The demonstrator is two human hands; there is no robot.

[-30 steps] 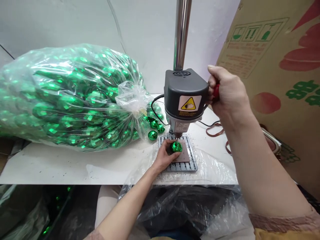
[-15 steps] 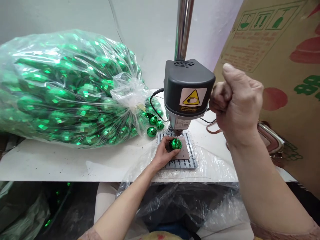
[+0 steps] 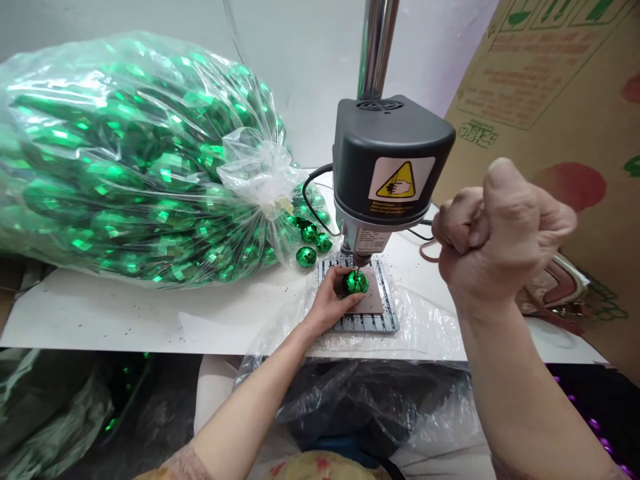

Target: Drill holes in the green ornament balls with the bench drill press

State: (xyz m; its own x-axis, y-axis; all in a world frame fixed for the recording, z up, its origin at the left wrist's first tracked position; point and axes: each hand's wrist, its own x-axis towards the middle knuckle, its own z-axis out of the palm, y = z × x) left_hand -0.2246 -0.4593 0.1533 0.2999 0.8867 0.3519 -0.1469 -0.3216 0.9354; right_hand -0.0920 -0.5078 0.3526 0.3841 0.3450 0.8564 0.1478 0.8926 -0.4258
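Note:
Under the drill press point(image 3: 393, 160), my left hand point(image 3: 333, 300) grips a shiny green faceted ball point(image 3: 357, 282) between thumb and fingers. The ball rests over a brown board point(image 3: 373, 300) on the slotted metal base point(image 3: 390, 325). The drill's thin bit is at the top of the ball; whether it has entered cannot be made out. My right hand point(image 3: 505, 233) is closed in a fist to the right of the black drill housing, raised above the table. What its fingers wrap round is hidden.
A large clear bag point(image 3: 135, 167) of green balls fills the left of the white table point(image 3: 200, 320). Several loose green balls point(image 3: 306, 257) lie by its tied neck. At the right stand a cardboard box point(image 3: 530, 80) and a pink-and-white bag point(image 3: 560, 283). Clear plastic point(image 3: 425, 333) drapes the front edge.
The view has shifted slightly. The drill head looks larger and lower over the ball, and my right fist has moved right and down. My left hand still holds the ball.

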